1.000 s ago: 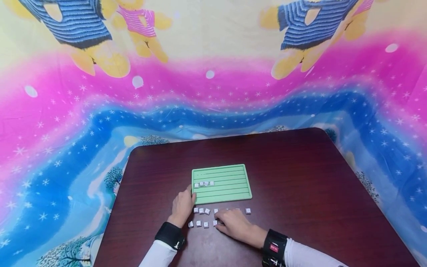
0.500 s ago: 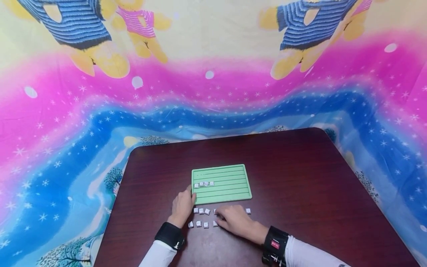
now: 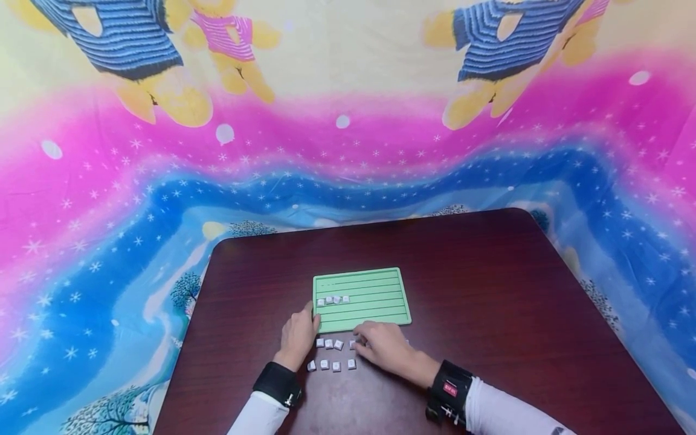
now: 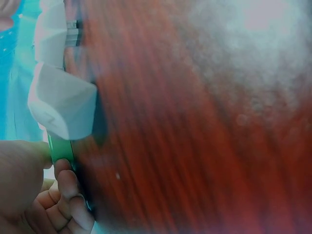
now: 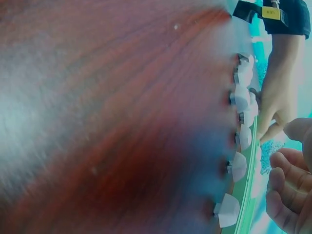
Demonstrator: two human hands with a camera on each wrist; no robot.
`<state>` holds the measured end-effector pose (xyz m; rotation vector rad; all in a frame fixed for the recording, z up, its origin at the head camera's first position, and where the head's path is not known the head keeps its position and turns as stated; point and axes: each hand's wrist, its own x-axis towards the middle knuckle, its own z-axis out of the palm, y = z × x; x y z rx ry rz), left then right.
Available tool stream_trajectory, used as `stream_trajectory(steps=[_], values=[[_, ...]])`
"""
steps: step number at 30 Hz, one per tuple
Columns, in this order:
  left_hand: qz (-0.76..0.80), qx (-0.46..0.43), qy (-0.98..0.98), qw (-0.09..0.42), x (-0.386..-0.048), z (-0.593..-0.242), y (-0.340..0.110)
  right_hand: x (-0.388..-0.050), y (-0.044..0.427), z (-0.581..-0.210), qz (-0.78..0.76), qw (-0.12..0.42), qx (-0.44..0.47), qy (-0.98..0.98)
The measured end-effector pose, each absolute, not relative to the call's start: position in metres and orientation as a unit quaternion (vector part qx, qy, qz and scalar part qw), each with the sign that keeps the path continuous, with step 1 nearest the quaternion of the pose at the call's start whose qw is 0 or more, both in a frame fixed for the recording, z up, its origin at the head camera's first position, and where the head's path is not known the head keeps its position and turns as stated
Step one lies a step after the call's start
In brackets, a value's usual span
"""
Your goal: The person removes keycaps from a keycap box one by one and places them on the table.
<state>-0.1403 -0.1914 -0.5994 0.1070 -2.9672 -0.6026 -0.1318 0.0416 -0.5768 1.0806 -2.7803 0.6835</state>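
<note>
A green lined board (image 3: 375,281) lies on the table, with several white keycaps (image 3: 337,299) along one of its lines. My left hand (image 3: 297,335) grips the board's left edge, thumb and fingers on either side of its green rim (image 4: 60,148). In the head view my right hand (image 3: 385,347) hovers over the right part of the loose keycaps, hiding some of them. Its fingers (image 5: 277,178) are loosely bent and apart from the thumb in the right wrist view, with nothing seen between them. A lettered keycap (image 4: 66,102) shows large in the left wrist view.
Between the board and the person, loose keycaps form two rough rows, a farther one (image 3: 328,344) and a nearer one (image 3: 324,365). The dark red table (image 3: 489,302) extends on both sides, and a printed cloth (image 3: 348,151) hangs behind it.
My right hand has moved slightly away from the person and to the right, uncovering the right end of the nearer keycap row. The left hand and board stay put.
</note>
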Motion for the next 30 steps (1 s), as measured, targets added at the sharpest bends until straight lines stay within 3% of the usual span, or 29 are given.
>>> stream_trajectory(steps=[30], values=[[-0.193,0.039,-0.979,0.060,-0.142,-0.603,-0.191,-0.165,0.038,-0.576,0.210,0.048,0.289,-0.933]])
